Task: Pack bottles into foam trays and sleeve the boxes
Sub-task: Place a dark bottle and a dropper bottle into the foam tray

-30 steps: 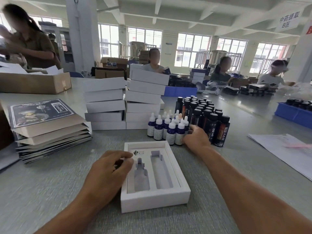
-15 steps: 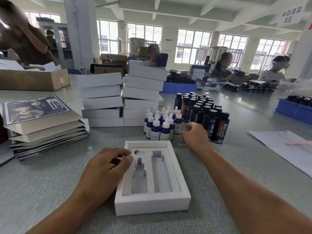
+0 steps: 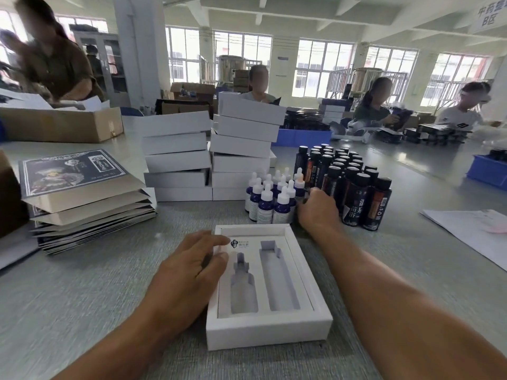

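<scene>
Open white box (image 3: 270,331), lower centre of the frame, lying flat on the grey surface (image 3: 90,292). It holds a white foam tray (image 3: 263,264) with two vacant cut-outs side by side: the left one dropper-bottle shaped, the right one a long rectangle with a notched top. A small dark logo is printed at the tray's upper left corner.

Left hand (image 3: 186,272): rests on the box's left wall, fingers (image 3: 219,239) loosely spread and reaching over the tray's upper left corner, gripping nothing.

Right hand (image 3: 318,212): above and right of the box, at the gap between the two bottle groups. Its fingers curl in among the bottles; whether they grip one cannot be told, as the back of the hand hides them.

Dropper bottles (image 3: 270,198): blue with white tops, a tight cluster just above the box. Tall dark bottles (image 3: 354,187): black caps, orange and white labels, massed to the right of them.

White boxes (image 3: 211,154): two closed stacks, centre of frame. Printed sleeves (image 3: 79,187): flattened pile, left of frame.
</scene>
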`<move>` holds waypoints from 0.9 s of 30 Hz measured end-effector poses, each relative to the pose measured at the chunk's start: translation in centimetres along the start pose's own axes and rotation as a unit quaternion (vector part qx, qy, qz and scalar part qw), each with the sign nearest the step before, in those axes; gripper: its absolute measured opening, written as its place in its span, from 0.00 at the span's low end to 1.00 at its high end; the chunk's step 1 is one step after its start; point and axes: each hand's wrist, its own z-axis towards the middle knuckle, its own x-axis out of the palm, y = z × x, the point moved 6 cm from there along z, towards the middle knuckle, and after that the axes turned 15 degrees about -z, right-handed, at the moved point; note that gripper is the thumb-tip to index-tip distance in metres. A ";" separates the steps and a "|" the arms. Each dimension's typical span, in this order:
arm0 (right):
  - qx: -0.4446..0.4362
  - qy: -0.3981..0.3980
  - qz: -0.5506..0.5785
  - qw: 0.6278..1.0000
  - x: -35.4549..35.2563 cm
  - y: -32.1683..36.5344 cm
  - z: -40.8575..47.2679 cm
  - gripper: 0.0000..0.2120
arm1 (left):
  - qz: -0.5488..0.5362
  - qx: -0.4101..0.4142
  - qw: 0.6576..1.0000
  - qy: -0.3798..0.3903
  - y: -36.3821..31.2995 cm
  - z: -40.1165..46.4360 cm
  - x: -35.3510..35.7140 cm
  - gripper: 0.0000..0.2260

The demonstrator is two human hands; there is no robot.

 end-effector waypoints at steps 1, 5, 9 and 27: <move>0.001 -0.001 0.004 1.000 -0.1 -0.1 -0.2 0.07 | 0.011 -0.004 1.000 0.007 0.0 0.0 0.1 0.13; 0.001 0.016 0.051 0.999 -1.0 -1.1 -1.8 0.12 | 0.034 -0.009 0.999 0.029 -0.4 0.0 0.3 0.15; 0.016 0.040 0.099 0.994 -3.7 -3.3 -4.4 0.13 | 0.053 0.005 0.998 0.044 -0.8 -0.1 0.7 0.17; -0.304 0.072 -0.079 0.947 -9.3 4.3 -20.9 0.25 | 0.140 0.096 0.985 -0.009 -2.8 -1.6 0.2 0.17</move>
